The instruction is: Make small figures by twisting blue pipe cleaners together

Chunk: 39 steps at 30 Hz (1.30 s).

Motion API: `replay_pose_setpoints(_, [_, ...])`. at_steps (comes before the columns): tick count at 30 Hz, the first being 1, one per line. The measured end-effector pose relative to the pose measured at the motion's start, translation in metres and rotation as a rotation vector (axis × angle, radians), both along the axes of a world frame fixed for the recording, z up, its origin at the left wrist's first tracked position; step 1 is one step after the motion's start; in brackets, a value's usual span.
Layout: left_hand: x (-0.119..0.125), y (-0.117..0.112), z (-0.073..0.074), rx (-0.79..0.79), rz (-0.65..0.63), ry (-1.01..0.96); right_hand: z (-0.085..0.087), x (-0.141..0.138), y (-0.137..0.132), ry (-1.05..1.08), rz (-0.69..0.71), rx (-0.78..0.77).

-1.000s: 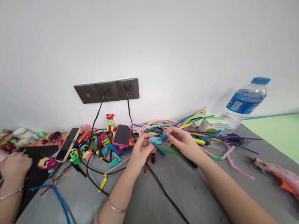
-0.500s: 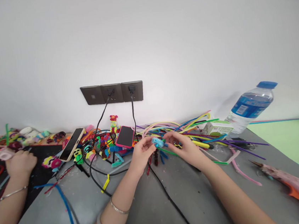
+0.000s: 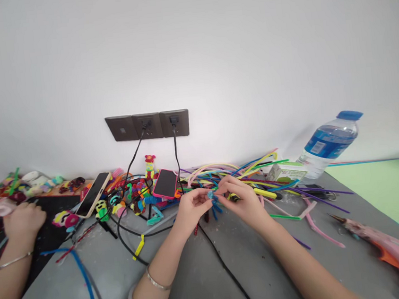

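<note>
Both hands meet over the grey table (image 3: 206,282), a little beyond its middle. The left hand (image 3: 190,211) and the right hand (image 3: 243,203) each pinch the same small blue pipe-cleaner piece (image 3: 210,195) between thumb and fingertips, one from either side. It is held just above the tabletop at twelve o'clock from the person. The fingers cover most of it, so its shape cannot be made out; only a fuzzy blue knot and a few darker blue ends hanging below it show.

A black cable (image 3: 230,272) runs from beneath the hands toward six o'clock and is cut off by the bottom edge. It may or may not be one of the leads plugged into the wall socket panel (image 3: 147,126) at twelve o'clock, because the hands and a pink-cased phone (image 3: 165,183) hide the stretch between.

A loose pile of pipe cleaners (image 3: 247,167) fans out at one o'clock from the hands, partly behind the right fingers. A water bottle (image 3: 330,141) stands at two o'clock near the wall. A pink glue gun (image 3: 397,252) lies at four o'clock, its handle cut off by the frame's corner.

At ten o'clock, a heap of small coloured figures (image 3: 133,194) is too tangled with cables to sort out. At nine o'clock a co-worker's hand (image 3: 23,220) rests on a dark mat — the arm runs out of view at the left edge.
</note>
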<state>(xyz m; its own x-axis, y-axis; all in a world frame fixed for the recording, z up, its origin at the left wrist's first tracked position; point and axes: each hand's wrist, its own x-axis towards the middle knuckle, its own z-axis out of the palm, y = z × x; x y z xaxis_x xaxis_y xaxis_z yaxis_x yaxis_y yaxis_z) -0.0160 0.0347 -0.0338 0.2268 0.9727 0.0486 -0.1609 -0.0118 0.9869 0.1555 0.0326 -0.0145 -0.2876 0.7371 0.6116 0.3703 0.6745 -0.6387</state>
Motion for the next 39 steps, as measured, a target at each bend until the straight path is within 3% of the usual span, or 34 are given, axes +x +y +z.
replay_pose_setpoints(8, [0.000, 0.001, 0.000, 0.007, 0.008, 0.002, 0.003, 0.000, 0.000, -0.030, -0.024, 0.018])
replay_pose_setpoints(18, [-0.002, 0.004, -0.006, -0.018, 0.123, -0.065, 0.004, 0.036, 0.015, -0.111, -0.329, -0.049])
replay_pose_setpoints(23, [-0.003, 0.006, -0.009, -0.030, 0.162, -0.077, 0.006, 0.065, 0.020, -0.080, -0.596, -0.159])
replay_pose_setpoints(26, [-0.002, 0.007, -0.009, -0.029, 0.168, -0.101, 0.006, 0.070, 0.022, -0.085, -0.600, -0.199])
replay_pose_setpoints(29, [-0.003, 0.007, -0.009, -0.034, 0.160, -0.121, 0.019, 0.068, 0.018, -0.107, -0.583, -0.204])
replay_pose_setpoints(32, [-0.003, 0.007, -0.008, -0.039, 0.132, -0.132, 0.046, 0.077, -0.001, -0.154, -0.645, -0.227])
replay_pose_setpoints(35, [-0.001, 0.005, -0.007, -0.052, 0.099, -0.157, 0.065, 0.117, -0.040, -0.333, -0.770, -0.418])
replay_pose_setpoints(37, [0.001, 0.004, -0.008, -0.074, 0.094, -0.197, 0.059, 0.161, -0.071, -0.366, -0.933, -0.564])
replay_pose_setpoints(39, [0.003, 0.003, -0.009, -0.105, 0.102, -0.248, 0.036, 0.208, -0.101, -0.350, -1.035, -0.583])
